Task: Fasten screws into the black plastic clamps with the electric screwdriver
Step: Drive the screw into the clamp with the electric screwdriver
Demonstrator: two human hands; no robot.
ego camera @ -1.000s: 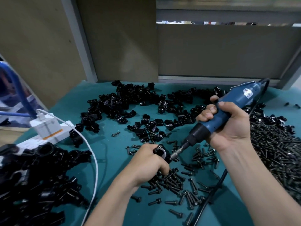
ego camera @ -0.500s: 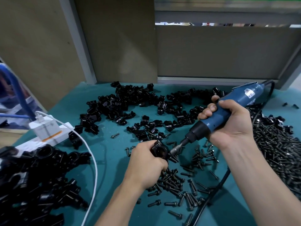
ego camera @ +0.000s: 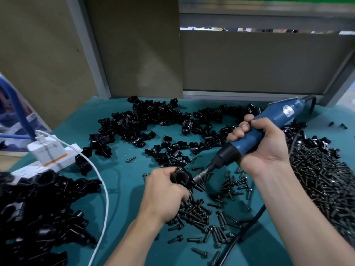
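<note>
My left hand grips a black plastic clamp just above the teal table. My right hand holds the blue electric screwdriver slanted down to the left, its metal bit touching the clamp's right side. The screw at the bit's tip is hidden. Loose black screws lie scattered below and between my hands. A spread of black clamps covers the table's far middle.
A large heap of screws fills the right side. A pile of black clamps sits at the near left. A white power strip with charger and white cable lies left. The screwdriver's black cord runs toward me.
My left hand has drawn slightly left and up with the clamp, and the screwdriver has followed, its bit staying against the clamp. The view has tilted a little.
</note>
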